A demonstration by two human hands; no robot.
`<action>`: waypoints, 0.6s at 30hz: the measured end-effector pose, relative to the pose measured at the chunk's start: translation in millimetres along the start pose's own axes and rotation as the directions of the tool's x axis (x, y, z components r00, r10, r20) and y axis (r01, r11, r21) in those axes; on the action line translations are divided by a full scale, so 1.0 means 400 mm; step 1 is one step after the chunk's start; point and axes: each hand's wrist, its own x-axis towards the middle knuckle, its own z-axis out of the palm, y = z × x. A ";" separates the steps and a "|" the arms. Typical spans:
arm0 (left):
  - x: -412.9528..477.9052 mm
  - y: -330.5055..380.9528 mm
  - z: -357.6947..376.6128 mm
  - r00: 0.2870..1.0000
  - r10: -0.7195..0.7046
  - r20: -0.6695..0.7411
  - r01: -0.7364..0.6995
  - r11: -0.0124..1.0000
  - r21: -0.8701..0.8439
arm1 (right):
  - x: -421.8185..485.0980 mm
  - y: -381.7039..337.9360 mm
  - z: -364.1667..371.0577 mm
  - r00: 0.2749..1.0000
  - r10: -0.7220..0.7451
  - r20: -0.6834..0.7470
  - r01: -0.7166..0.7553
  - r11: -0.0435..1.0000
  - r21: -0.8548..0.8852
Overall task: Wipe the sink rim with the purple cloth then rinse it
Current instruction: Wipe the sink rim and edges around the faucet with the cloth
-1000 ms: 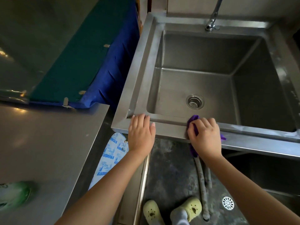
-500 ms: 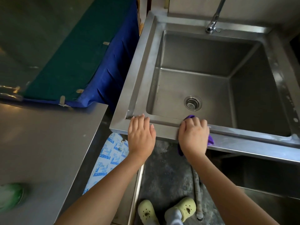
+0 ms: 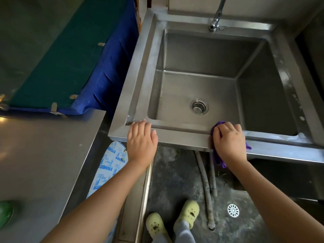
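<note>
**Cloth on the front sink rim**

The right hand (image 3: 228,142) presses the purple cloth (image 3: 218,125) onto the front rim of the sink (image 3: 175,135), fingers curled over it; one end of the cloth hangs below the edge. The left hand (image 3: 141,140) lies flat and empty near the front left corner. The rim between the hands is bare. The tap (image 3: 216,21) stands over the back edge, and a steel tabletop (image 3: 43,151) sits to the left.
</note>
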 end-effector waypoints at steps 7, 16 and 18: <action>0.000 0.013 -0.003 0.998 -0.054 0.039 0.054 0.999 -0.003 | 0.005 -0.027 0.021 0.999 -0.019 0.042 0.017 0.999 0.048; 0.009 -0.050 -0.035 0.996 -0.084 0.024 0.086 0.993 -0.078 | 0.063 -0.267 0.102 0.872 -0.444 0.205 0.352 0.861 0.367; 0.011 -0.092 -0.036 0.986 -0.164 0.018 0.164 0.985 -0.048 | 0.078 -0.289 0.104 0.828 -0.510 0.232 0.379 0.816 0.437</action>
